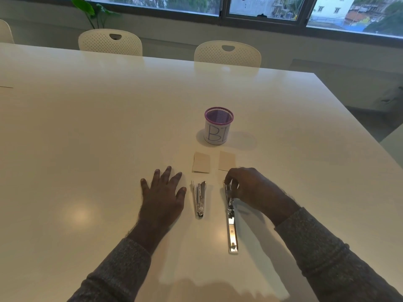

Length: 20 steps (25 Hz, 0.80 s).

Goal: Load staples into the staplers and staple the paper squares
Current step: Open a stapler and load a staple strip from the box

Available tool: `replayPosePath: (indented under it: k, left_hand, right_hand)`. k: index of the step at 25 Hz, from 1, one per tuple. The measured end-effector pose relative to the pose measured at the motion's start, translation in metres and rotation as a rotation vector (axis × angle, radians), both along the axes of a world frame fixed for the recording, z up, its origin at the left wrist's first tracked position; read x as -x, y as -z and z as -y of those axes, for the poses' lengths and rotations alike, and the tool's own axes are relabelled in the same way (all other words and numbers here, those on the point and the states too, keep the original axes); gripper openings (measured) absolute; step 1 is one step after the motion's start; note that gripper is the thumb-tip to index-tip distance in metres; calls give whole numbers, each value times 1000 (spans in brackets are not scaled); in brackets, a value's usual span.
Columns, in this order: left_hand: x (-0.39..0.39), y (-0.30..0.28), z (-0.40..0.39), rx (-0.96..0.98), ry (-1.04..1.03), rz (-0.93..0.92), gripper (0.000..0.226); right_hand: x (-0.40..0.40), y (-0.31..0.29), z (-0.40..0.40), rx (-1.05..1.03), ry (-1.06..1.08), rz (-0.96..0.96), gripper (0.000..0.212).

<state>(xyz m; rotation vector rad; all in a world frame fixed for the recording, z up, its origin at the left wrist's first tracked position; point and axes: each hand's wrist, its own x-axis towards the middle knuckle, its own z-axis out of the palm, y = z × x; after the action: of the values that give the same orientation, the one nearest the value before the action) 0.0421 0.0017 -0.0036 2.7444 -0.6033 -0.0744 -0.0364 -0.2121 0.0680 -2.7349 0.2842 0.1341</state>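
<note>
head view: two staplers (199, 198) (231, 223), two paper squares (201, 162) (227, 160), one cup (218, 127)

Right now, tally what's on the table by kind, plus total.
Staplers: 2, the left stapler partly open, the right stapler unfolded flat and held at its far end by the right hand
Paper squares: 2, left paper square and right paper square
Mesh cups: 1, the purple-rimmed cup marked "BI"
Total: 5
The left hand rests flat on the table.

White table (87, 127): staplers (199, 199), paper squares (201, 162), cup (218, 126).
</note>
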Motion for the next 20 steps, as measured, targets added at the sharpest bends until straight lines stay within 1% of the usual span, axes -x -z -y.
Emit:
replayPosePath:
  k: [2,4,6,7,9,11,13,15,17,18,20]
  left_hand:
    - [0,0,-1,8,-1,3,52]
    - [1,0,-1,19,-3,-1,52]
    - [1,0,-1,8,-4,-2,51]
    - [1,0,-1,2,-3,-1,51]
    - [1,0,0,6,-2,3,51]
    - [1,0,0,13,-1,3,51]
    - [1,0,0,12,-4,3,51]
    - [1,0,0,51,-11,-4,50]
    - [1,-4,0,196,-60,13,48]
    - [4,-8,-1,314,-86,66,46]
    - [11,-22,2,555,-83,235,37]
  right_hand:
    - [2,0,3,-29,36,-4,14]
    - [9,-1,6,-160,89,3,5]
    - [21,-4,9,-294,96,-6,12]
    - [26,-5,9,-323,81,-28,16]
    - [35,-1,7,-294,45,-64,22]
    - [38,7,4,-226,28,-28,15]
    - [40,12,1,-207,48,23,8]
    - [41,11,0,-200,62,29,6]
    - [41,5,1,-207,62,18,10]
    - [41,2,1,-231,71,11,12]
    - [39,-5,2,-298,102,-5,15]
